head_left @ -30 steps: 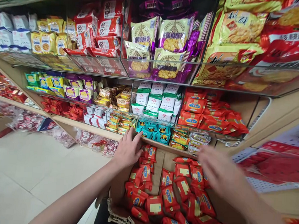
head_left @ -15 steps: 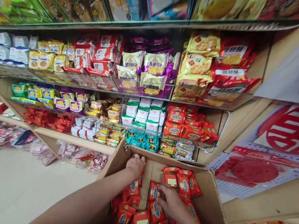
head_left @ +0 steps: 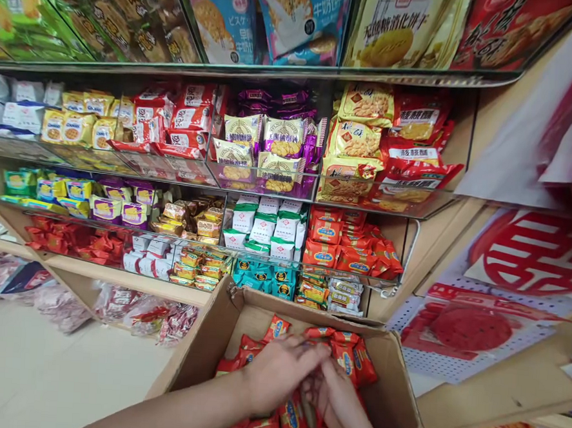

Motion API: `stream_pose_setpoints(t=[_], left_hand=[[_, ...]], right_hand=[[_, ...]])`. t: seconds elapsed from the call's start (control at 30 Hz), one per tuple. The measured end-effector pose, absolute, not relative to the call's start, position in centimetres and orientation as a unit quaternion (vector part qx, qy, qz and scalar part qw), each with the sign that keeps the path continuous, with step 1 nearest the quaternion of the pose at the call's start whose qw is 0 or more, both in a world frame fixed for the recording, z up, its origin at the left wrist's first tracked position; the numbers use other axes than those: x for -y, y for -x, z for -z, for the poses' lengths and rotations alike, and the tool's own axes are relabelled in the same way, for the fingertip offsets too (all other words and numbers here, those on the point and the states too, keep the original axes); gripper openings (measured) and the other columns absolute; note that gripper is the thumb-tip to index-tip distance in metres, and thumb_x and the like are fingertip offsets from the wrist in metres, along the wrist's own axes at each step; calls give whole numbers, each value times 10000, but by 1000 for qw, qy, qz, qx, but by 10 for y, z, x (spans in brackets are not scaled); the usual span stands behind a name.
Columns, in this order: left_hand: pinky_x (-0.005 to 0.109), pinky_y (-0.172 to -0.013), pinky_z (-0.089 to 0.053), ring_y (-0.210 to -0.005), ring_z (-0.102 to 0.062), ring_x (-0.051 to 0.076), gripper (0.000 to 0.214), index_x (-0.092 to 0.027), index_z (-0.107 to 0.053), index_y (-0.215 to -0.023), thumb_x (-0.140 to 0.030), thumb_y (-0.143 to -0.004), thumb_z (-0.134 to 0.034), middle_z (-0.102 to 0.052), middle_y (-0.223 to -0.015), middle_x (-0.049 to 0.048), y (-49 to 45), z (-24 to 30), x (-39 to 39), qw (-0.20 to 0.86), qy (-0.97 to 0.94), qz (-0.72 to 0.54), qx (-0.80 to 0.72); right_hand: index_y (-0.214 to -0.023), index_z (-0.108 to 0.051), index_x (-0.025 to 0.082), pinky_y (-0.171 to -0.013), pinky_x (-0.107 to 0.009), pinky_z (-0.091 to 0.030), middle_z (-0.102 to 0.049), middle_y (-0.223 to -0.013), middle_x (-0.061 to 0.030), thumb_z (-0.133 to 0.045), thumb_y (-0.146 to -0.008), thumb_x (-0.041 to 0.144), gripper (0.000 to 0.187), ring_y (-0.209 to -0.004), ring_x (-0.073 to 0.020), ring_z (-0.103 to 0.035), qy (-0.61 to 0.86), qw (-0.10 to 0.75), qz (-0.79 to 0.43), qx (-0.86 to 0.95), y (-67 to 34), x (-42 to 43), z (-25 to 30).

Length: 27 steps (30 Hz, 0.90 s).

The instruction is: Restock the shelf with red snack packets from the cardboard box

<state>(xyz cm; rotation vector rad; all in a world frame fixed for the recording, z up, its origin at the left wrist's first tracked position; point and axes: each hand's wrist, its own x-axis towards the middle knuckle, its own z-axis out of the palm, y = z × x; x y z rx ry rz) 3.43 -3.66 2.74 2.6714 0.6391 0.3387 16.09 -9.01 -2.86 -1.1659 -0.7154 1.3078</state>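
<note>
Fingers of the left hand (head_left: 280, 367) and right hand (head_left: 339, 393) met over the packets (head_left: 292, 422) inside the box (head_left: 398, 383); whether any was gripped could not be told. Packets lay beneath and beyond, near both.

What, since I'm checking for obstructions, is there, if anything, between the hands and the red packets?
Nothing visible: the left hand and right hand meet over the red packets inside the open cardboard box. Any contact underneath is hidden.
</note>
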Motion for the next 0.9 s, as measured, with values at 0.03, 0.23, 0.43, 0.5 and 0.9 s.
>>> stream_pose_setpoints(t=[0.03, 0.23, 0.43, 0.5, 0.9], left_hand=[[400, -991, -339, -1203, -389, 231, 471, -234, -341, -1290, -210, -829, -432, -472, -1270, 101, -32, -29, 36, 236, -923, -176, -246], [353, -795, -484, -929, -574, 194, 480, -164, -482, -1183, -455, -802, -471, -603, -1063, 88, -33, -33, 24, 618, -650, -304, -321], [239, -554, -486, -628, -561, 117, 418, -139, -594, -936, -507, -754, -517, -621, -755, 20, -44, -27, 30, 673, -570, -331, -336], [220, -528, -469, -598, -542, 105, 403, -148, -575, -937, -506, -777, -482, -599, -734, 4, -44, -27, 34, 650, -586, -345, -339], [173, -402, -354, -439, -525, 87, 397, -162, -494, -681, -505, -836, -367, -537, -529, -39, -37, -23, 32, 593, -642, -321, -364]], right_hand=[[-823, -565, 198, -466, -259, -421, -633, -620, -24, -503, -733, 565, 382, -555, -179, -601, 494, 592, -565, 294, -163, 93, 25], [-968, -585, 202, -650, -289, -463, -662, -858, -38, -589, -717, 454, 355, -753, -192, -597, 510, 597, -520, 336, -172, 105, -4], [-908, -580, 189, -773, -314, -450, -649, -897, -31, -608, -697, 437, 326, -844, -204, -584, 573, 649, -394, 309, -164, 100, 1], [-928, -554, 189, -763, -320, -460, -647, -881, -31, -632, -681, 421, 347, -821, -199, -592, 561, 673, -382, 293, -160, 98, 4], [-698, -512, 190, -540, -229, -456, -554, -604, 29, -605, -700, 414, 243, -572, -130, -538, 608, 650, -307, 338, -163, 109, 11]])
